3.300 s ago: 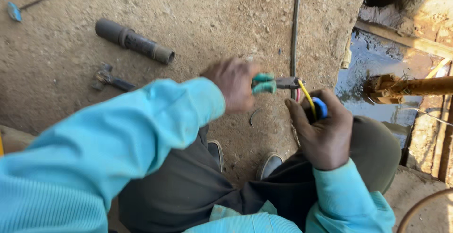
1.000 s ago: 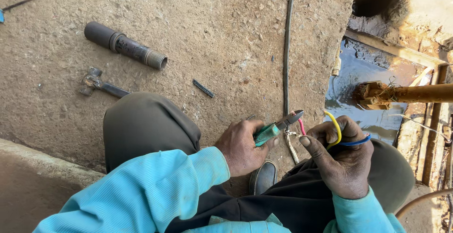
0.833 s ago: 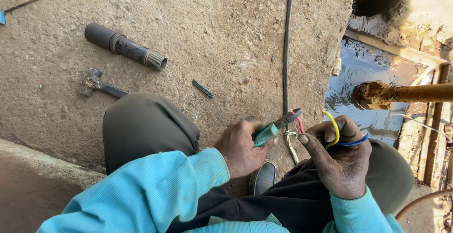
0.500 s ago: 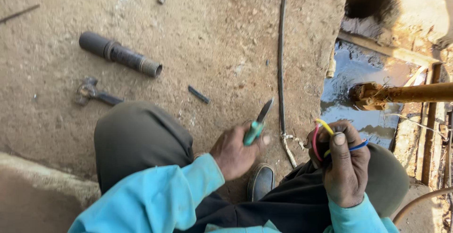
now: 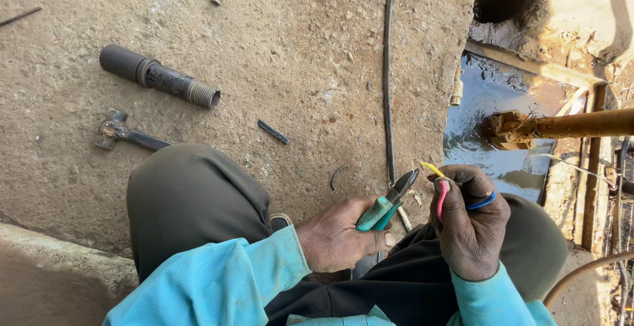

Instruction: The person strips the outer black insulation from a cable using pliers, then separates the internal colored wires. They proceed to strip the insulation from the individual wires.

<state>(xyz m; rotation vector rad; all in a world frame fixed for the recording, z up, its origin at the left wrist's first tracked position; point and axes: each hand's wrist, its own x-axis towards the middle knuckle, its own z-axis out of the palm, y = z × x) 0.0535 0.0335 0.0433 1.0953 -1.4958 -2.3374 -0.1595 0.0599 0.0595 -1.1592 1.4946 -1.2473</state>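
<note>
Rough concrete slab (image 5: 297, 48) filling most of the view, ending at a ragged edge to the right of the black cable (image 5: 387, 88), with a water-filled pit (image 5: 492, 101) beyond that edge and a rusty pipe (image 5: 568, 126) lying across it. No packages, labels or signs in sight. Bare concrete left open between the cable and the threaded steel pipe (image 5: 158, 76) far to its left. Below that pipe, a hammer (image 5: 125, 134) partly hidden by a knee. Near the cable's lower end, left hand (image 5: 340, 240) closed in a fist around the green handles of cutting pliers (image 5: 389, 204), tips pointing up and right, almost touching the wires. Just right of the cable's end, right hand (image 5: 472, 227) with fingers curled, pinching a bundle of yellow, red and blue wires (image 5: 441, 190). Short black offcut (image 5: 272, 132) left of the cable.
</note>
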